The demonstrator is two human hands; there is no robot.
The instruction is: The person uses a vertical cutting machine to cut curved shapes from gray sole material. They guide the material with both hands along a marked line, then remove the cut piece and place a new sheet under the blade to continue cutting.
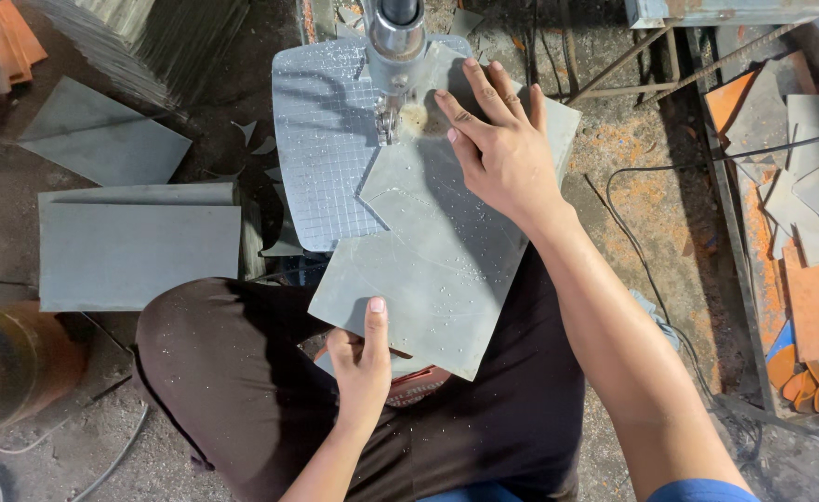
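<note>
Cutting looks partway done: the grey tile [428, 251] is lying on the gridded saw desk [321, 139], stepped notch already cut at the blade [386, 125], scribed curves uncut, right hand [498, 149] pressing flat-open, left hand [363, 367] pinching its near edge.

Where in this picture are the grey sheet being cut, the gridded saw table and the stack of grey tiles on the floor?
Grey sheet [428, 270]: head view, on its bare middle.
Gridded saw table [321, 130]: head view, on its bare left part.
Stack of grey tiles [135, 251]: head view, on the top tile's face.
</note>
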